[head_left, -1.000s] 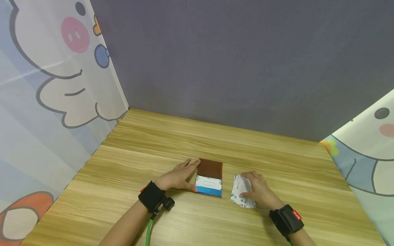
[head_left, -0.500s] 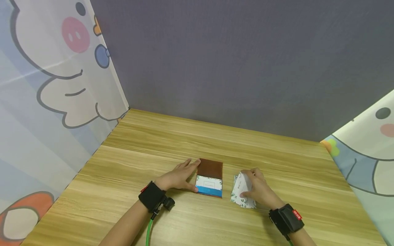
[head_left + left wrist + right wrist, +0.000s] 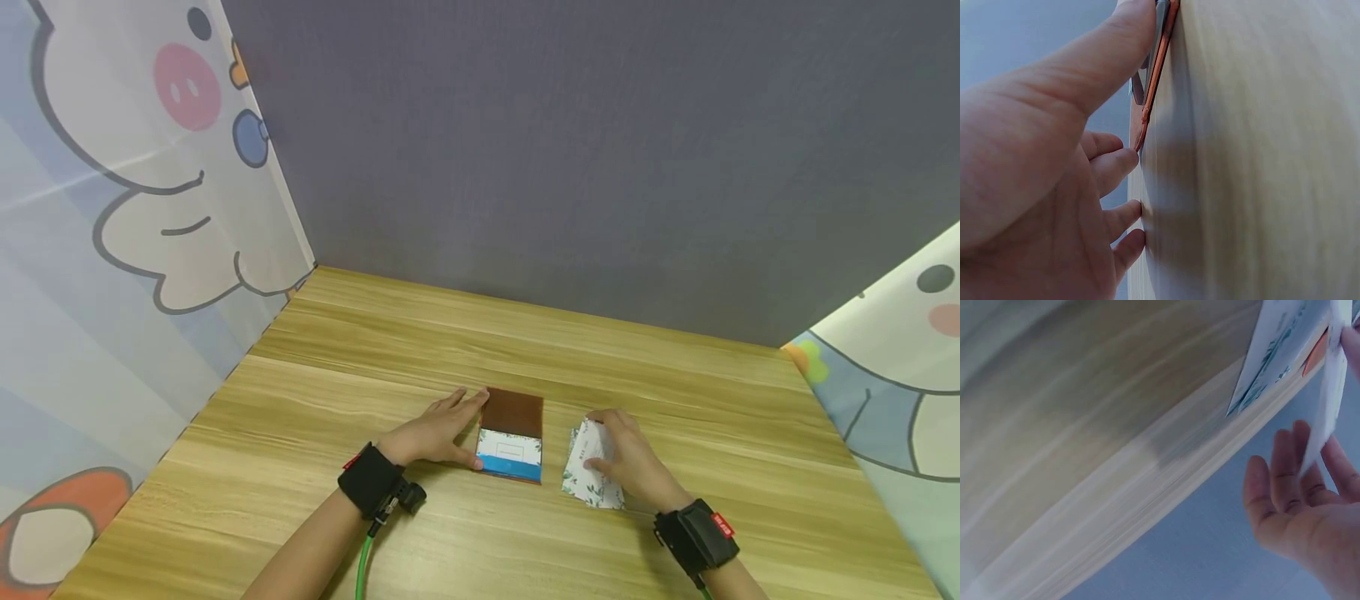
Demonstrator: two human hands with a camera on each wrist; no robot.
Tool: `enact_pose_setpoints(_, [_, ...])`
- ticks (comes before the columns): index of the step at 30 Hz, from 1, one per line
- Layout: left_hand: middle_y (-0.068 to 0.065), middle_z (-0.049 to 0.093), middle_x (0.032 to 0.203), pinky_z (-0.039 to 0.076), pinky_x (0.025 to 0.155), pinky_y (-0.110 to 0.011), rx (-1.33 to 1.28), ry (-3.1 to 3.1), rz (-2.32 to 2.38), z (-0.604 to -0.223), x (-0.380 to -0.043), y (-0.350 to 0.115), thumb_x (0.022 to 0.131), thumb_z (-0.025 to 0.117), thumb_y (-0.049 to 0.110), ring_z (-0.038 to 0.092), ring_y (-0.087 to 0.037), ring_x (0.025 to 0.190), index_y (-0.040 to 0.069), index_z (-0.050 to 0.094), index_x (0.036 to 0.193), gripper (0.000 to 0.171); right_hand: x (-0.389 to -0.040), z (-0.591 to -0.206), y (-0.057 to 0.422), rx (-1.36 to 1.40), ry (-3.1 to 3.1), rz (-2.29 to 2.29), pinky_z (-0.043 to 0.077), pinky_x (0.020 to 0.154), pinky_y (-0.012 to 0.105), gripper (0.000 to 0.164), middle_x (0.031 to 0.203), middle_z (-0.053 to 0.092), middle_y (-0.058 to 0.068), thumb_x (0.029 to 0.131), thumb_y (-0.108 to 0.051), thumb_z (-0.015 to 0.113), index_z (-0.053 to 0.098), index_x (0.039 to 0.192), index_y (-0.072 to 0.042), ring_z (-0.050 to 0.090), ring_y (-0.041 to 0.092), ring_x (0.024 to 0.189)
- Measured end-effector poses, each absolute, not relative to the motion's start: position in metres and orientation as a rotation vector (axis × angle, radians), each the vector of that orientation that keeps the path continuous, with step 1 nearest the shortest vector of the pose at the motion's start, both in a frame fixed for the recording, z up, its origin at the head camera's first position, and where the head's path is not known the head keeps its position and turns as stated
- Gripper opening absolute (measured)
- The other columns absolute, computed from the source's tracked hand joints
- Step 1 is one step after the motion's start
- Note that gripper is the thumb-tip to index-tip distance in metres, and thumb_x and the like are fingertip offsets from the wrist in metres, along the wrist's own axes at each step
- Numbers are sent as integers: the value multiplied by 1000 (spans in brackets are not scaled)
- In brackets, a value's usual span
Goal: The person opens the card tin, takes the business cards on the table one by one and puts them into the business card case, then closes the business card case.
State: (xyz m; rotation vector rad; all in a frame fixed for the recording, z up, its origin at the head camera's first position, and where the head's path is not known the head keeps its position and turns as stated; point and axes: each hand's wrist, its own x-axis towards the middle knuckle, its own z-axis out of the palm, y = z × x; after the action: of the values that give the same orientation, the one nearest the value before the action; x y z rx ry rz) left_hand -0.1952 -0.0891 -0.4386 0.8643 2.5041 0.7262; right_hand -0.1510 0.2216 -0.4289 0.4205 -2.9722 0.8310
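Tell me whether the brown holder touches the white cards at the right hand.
Apart. The head view shows it: a strip of wooden tabletop lies between the brown holder and those white cards.

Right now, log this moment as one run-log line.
Left hand: touching left edge of brown holder; right hand: pinching leaf-print card; holder: open on table; other cards: on table beneath held card

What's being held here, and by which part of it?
The right hand pinches a white leaf-print card by its far right side, between thumb and fingers. The left hand only touches the left edge of the brown holder.
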Motion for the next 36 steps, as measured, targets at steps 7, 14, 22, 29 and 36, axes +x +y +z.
enact_pose_setpoints(7, [-6, 15, 154, 9, 111, -55, 856, 2503, 717, -440, -195, -89, 77, 68, 46, 0, -30, 142, 13, 7, 149, 100, -153, -422, 222, 377, -2905, 1008, 45, 69, 28, 31, 94, 61, 7, 83, 2, 62, 55, 112, -2, 56, 15, 83])
enact_pose_setpoints(14, [-5, 15, 154, 9, 111, -55, 859, 2505, 726, -439, -195, -89, 76, 69, 46, 0, -30, 142, 13, 8, 149, 100, -154, -423, 223, 425, -2825, 1008, 42, 60, 24, 34, 96, 60, 12, 86, 9, 54, 53, 119, 0, 54, 14, 77])
enact_pose_setpoints(22, [-7, 17, 153, 10, 111, -56, 865, 2507, 727, -439, -195, -89, 76, 69, 45, 1, -31, 142, 12, 8, 149, 100, -155, -421, 221, 370, -2756, 1072, 35, 47, 20, 30, 87, 56, 11, 86, 10, 52, 55, 115, 3, 40, 4, 59])
enact_pose_setpoints(29, [-7, 16, 154, 10, 111, -55, 867, 2507, 730, -438, -194, -89, 77, 69, 45, 1, -32, 142, 11, 8, 149, 100, -158, -419, 216, 241, -2716, 1088, 43, 57, 21, 26, 90, 60, 15, 84, 8, 56, 56, 110, 5, 52, 14, 71])
enact_pose_setpoints(36, [-6, 14, 154, 10, 111, -56, 878, 2509, 731, -438, -194, -89, 77, 69, 45, 1, -33, 142, 11, 8, 149, 100, -160, -417, 210, 213, -2670, 1084, 43, 59, 21, 25, 88, 60, 14, 82, 9, 59, 56, 107, 5, 48, 12, 68])
